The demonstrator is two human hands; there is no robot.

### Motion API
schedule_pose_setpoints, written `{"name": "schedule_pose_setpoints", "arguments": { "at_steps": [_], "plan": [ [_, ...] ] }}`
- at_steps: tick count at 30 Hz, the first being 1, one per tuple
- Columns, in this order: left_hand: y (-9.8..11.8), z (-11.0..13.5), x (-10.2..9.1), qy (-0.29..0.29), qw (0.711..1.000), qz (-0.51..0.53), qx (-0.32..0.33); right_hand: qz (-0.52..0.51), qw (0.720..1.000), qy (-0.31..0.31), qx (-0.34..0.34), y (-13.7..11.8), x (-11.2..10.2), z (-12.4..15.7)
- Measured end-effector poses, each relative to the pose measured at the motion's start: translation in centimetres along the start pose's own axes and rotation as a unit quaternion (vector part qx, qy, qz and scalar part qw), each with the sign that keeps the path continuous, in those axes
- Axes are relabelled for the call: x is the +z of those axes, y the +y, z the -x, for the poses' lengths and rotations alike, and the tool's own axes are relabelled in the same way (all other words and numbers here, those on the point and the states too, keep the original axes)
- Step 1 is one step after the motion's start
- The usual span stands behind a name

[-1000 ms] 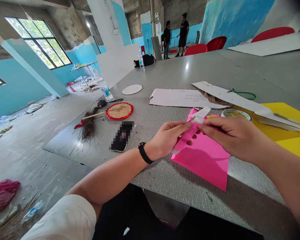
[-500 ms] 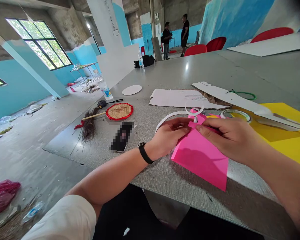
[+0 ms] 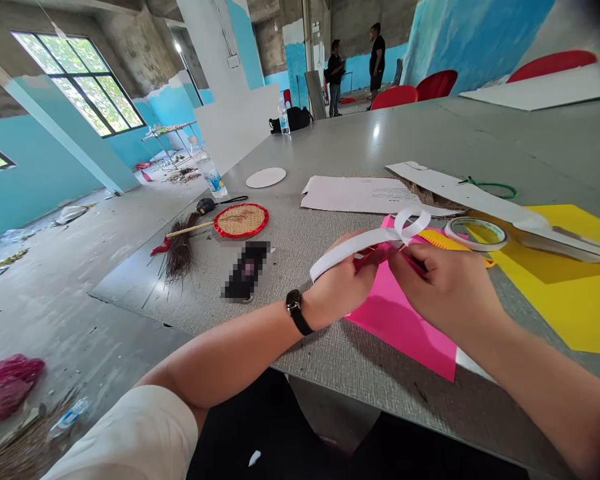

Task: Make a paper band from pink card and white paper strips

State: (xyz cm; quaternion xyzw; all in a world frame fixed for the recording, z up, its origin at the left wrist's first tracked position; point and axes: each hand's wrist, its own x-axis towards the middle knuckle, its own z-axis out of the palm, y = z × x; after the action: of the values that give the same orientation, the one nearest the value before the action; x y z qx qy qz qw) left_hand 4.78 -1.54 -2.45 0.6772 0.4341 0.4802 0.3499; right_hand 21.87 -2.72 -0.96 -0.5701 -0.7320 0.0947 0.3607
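Note:
My left hand, with a black watch at its wrist, is closed, its fingertips pinching pink paper. A white strip arches over that hand and curls into a loop where the fingertips of both hands meet. My right hand is closed too, its thumb and forefinger pinched at the strip's curled part; the exact grip is hidden. Beneath both hands a pink paper piece slants over the table edge. Just behind the right hand lies a ridged yellow-orange object, partly covered.
A roll of tape lies by yellow sheets and white card strips. To the left are a phone, a woven fan, a tape measure, twigs and a water bottle. Two people stand far back.
The white strip has shifted and its curl is larger above the fingertips. My left wrist has turned, showing the watch face. The small pink strip between the fingers is now mostly hidden.

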Motion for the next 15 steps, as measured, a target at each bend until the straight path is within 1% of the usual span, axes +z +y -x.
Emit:
{"name": "schedule_pose_setpoints", "arguments": {
  "at_steps": [3, 6, 9, 12, 15],
  "plan": [
    [0.5, 0.1, -0.1, -0.009, 0.999, -0.016, -0.034, -0.011, 1.0, 0.001, -0.005, 0.2, 0.1, 0.0],
    [1.2, 0.1, -0.3, -0.024, 0.998, 0.027, -0.061, -0.029, 1.0, 0.008, -0.008, 0.2, 0.1, -0.1],
    [1.4, -0.1, -0.4, -0.041, 0.995, 0.063, -0.058, -0.047, 0.999, 0.003, 0.009, 0.1, -0.1, -0.2],
    [1.1, -0.3, -0.5, -0.049, 0.996, 0.059, -0.047, -0.071, 0.997, -0.009, 0.027, -0.1, -0.4, -0.2],
    [0.9, -0.5, -0.7, -0.054, 0.996, 0.046, -0.045, -0.092, 0.995, -0.027, 0.025, 0.0, -0.7, -0.5]
  ]
}}
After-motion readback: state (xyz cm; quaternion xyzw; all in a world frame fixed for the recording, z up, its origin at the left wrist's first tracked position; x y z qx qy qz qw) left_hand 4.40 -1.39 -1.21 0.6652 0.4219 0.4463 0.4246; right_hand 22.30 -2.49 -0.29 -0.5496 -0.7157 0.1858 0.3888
